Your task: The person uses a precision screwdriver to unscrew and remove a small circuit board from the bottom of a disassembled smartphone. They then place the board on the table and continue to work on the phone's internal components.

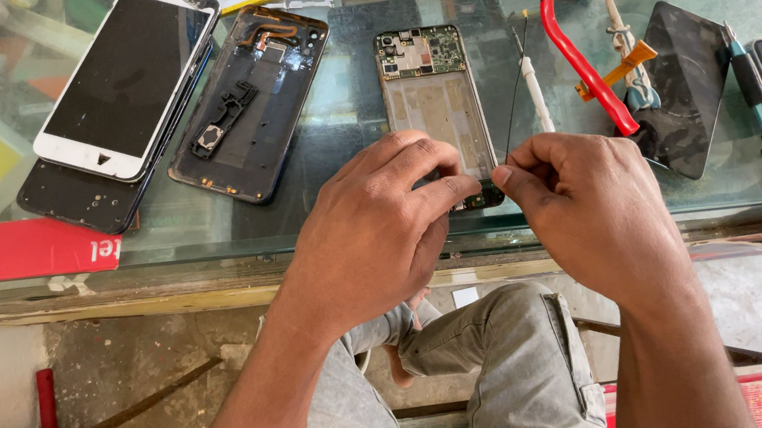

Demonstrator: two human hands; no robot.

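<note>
My left hand lies palm down with knuckles raised, its fingers curled and the thumb stretched toward the right. My right hand sits just beside it, thumb and forefinger pinched together, both forearms angled inward from below.

Brush red w/ grey bristles; phone white frame, black screen; circuit board green; trousers grey; screwdriver teal/black.

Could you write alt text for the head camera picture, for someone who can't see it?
Two hands, left and right, pinch a thin wire over an opened phone on a glass counter. A red brush lies right, a white phone left.
</note>
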